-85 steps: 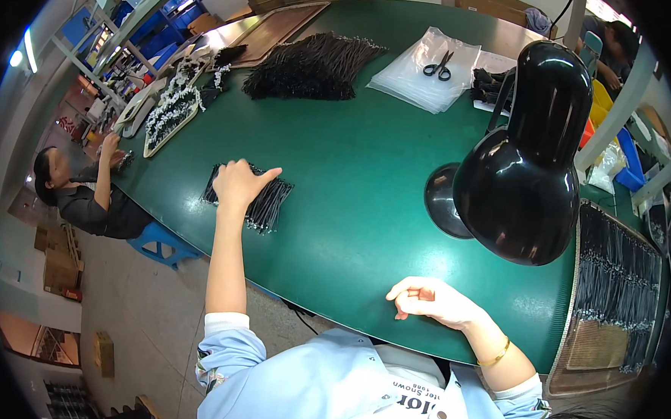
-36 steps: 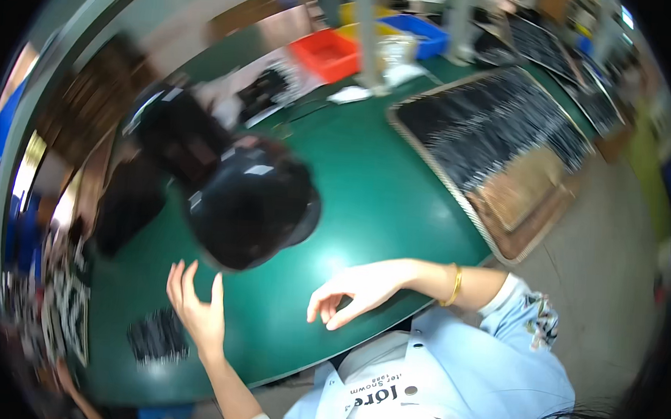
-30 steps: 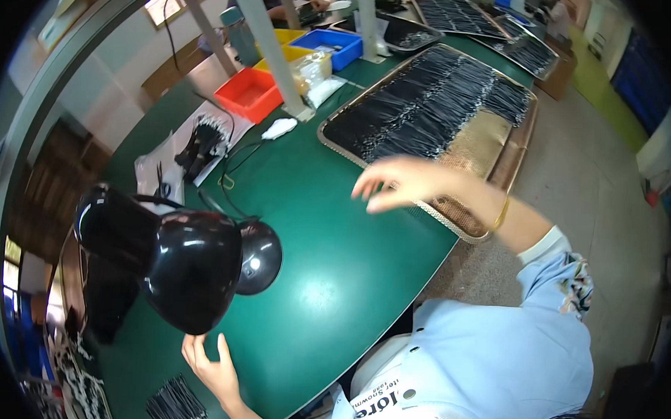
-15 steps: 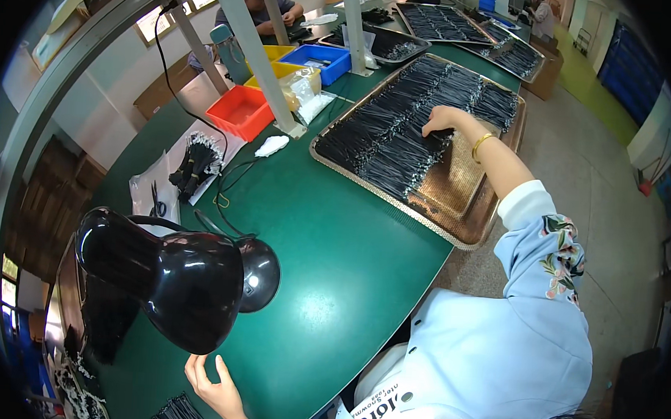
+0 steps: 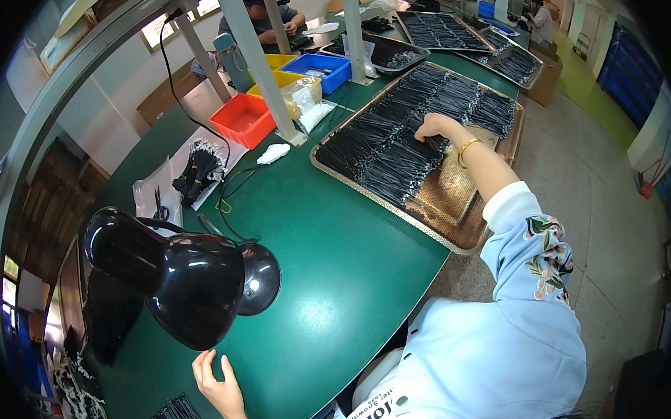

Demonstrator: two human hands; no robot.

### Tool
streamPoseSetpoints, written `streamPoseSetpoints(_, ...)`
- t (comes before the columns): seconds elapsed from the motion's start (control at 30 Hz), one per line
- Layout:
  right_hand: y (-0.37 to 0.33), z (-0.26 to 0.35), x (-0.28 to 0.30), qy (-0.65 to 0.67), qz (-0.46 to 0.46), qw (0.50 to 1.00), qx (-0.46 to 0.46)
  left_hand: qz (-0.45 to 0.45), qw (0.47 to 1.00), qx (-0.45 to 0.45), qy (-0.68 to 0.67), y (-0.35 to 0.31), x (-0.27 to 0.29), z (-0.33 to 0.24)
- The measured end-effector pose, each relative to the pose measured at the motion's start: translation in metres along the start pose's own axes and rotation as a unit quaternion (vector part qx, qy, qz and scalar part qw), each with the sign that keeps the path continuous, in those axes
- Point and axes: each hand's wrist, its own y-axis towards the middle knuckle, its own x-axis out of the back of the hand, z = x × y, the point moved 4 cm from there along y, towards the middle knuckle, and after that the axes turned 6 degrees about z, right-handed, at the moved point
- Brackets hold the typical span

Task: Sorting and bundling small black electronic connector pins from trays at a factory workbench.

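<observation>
The right hand (image 5: 432, 126) is down among the thin black strands (image 5: 395, 163) on the tray (image 5: 446, 192), right of centre in the upper half of the frame. A second ago it was a blur, short of those strands; half a second ago it had reached them, and now it sits a touch further left along the row. Its fingers are bunched and pointing down, but from here I can't tell whether they pinch a strand or only touch. To my eye, the reaching is over and the work is now at the rows themselves.

Just behind the wrist hangs a gold bracelet (image 5: 465, 150), and beyond it the tray shows bare metal along its lower right side.

The left hand (image 5: 220, 388), at the lower edge left of centre, has stayed much where it was: fingers loosely curled, thumb well apart, nothing visible between them. It hangs just below the shade of the black lamp (image 5: 199, 286); I can't say whether they touch. Near it, partly cut off by the lower edge, a small pile of black strands (image 5: 179, 412) lies on the green table (image 5: 347, 278), apart from both hands.
</observation>
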Motion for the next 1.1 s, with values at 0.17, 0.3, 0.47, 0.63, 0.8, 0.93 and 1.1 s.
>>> streamPoseSetpoints(0.17, 0.001, -0.017, 0.006, 0.014, -0.081, 0.997, 0.008, 0.011, 1.0, -0.007, -0.002, -0.001, -0.001, -0.003)
streamPoseSetpoints(0.3, -0.005, -0.037, 0.002, 0.234, -0.013, 0.972, 0.012, 0.012, 1.0, -0.007, 0.0, -0.001, -0.002, -0.003)
streamPoseSetpoints(0.47, -0.014, -0.058, -0.005, 0.669, 0.115, 0.726, 0.111, 0.019, 1.0, -0.008, 0.001, -0.001, -0.004, -0.004)
streamPoseSetpoints(0.63, -0.023, -0.046, 0.014, 0.848, 0.093, 0.462, 0.243, 0.033, 0.999, -0.016, -0.013, 0.0, -0.009, -0.006)
streamPoseSetpoints(0.8, -0.065, 0.024, 0.008, 0.847, 0.233, 0.381, 0.289, 0.037, 0.999, -0.016, -0.017, -0.001, -0.01, -0.007)
streamPoseSetpoints(0.93, -0.113, 0.087, -0.01, 0.829, 0.319, 0.345, 0.304, 0.025, 0.998, -0.049, -0.018, -0.002, -0.01, -0.022)
streamPoseSetpoints(1.1, -0.192, 0.131, -0.053, 0.826, 0.434, 0.173, 0.315, 0.102, 0.945, -0.009, -0.31, -0.019, -0.041, -0.108)
